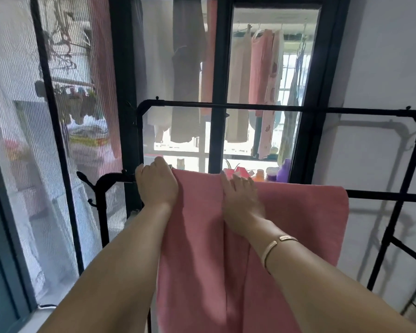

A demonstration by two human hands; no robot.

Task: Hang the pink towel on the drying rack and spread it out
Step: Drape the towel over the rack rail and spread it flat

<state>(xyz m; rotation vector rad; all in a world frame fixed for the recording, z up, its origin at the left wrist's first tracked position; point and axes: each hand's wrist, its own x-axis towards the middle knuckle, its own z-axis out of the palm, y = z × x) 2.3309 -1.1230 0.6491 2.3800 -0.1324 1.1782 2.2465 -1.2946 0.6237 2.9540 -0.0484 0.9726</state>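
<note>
The pink towel (303, 217) hangs over the near bar of the black drying rack (382, 195), draped down toward me with a vertical fold in the middle. My left hand (156, 186) curls over the towel's top left corner at the bar. My right hand (240, 198) lies flat on the towel near the middle of its top edge, fingers over the bar. A bracelet sits on my right wrist. The towel's right part spreads along the bar to about the rack's middle.
The rack's far bar (250, 107) runs higher up behind. A black-framed window (216, 80) stands behind the rack, with hanging clothes outside and bottles (283, 170) on the sill. A mesh screen door (65, 140) is on the left, a white wall (382, 80) on the right.
</note>
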